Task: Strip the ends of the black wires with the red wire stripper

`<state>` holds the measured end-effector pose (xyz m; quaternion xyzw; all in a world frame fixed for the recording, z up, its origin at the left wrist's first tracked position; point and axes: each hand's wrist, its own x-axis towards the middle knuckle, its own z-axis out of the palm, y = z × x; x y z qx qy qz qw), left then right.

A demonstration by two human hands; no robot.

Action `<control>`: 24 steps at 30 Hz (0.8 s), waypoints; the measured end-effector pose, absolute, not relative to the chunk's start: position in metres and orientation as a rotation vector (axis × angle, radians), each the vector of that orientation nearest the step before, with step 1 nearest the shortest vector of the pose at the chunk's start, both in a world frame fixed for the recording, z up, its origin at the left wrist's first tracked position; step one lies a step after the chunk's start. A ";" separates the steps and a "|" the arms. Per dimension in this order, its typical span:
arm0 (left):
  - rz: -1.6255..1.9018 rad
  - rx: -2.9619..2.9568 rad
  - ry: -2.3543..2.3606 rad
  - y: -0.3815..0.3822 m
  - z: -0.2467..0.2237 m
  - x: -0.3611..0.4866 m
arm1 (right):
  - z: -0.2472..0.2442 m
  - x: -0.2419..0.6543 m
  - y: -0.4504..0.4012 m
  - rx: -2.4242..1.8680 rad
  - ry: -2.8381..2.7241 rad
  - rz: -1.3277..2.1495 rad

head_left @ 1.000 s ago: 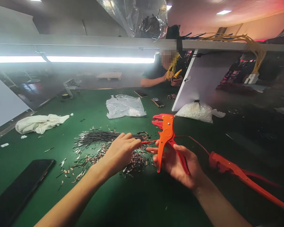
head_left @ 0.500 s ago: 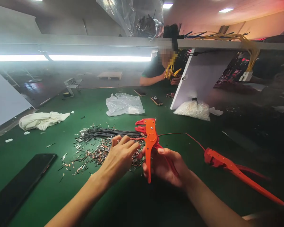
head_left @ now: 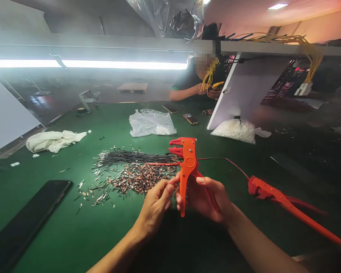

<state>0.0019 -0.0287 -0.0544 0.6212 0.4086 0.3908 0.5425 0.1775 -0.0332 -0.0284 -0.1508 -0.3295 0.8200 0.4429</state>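
Fingers of left hand (head_left: pixel 155 201) were drawn back, bunched, hold unclear; copper-black wire scraps (head_left: pixel 142 178) uncovered; orange-red pliers (head_left: pixel 189 161) clasped by half-curled right hand (head_left: pixel 199 203).

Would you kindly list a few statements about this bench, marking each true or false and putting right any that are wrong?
1. The right hand holds an orange wire stripper. True.
2. The left hand holds the second orange tool. False: that tool lies on the green table, to the right of the right hand.
3. The pile of wire clippings lies on the near side of the black wires. True.
4. The crumpled plastic bag lies on top of the black wires. False: it lies beyond them, apart from them.
5. The white cloth lies beyond the large dark phone. True.
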 end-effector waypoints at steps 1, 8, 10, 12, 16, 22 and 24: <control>0.942 1.412 0.943 -0.028 -0.056 0.002 | -0.028 0.177 -0.034 -0.366 -0.824 2.034; 1.020 1.075 0.896 -0.021 -0.053 -0.012 | -0.030 0.177 -0.033 -0.391 -0.960 2.118; 1.023 1.013 0.901 -0.019 -0.051 -0.015 | -0.032 0.175 -0.032 -0.391 -0.983 2.144; 1.015 0.966 0.905 -0.017 -0.050 -0.016 | -0.034 0.173 -0.032 -0.372 -0.980 2.149; 1.029 0.944 0.918 -0.014 -0.047 -0.016 | -0.038 0.170 -0.033 -0.354 -0.965 2.158; 1.326 1.035 1.011 -0.011 -0.035 -0.029 | -0.041 0.171 -0.035 -0.375 -0.940 2.133; 1.450 1.060 1.039 -0.011 -0.032 -0.034 | -0.041 0.170 -0.036 -0.340 -0.945 2.142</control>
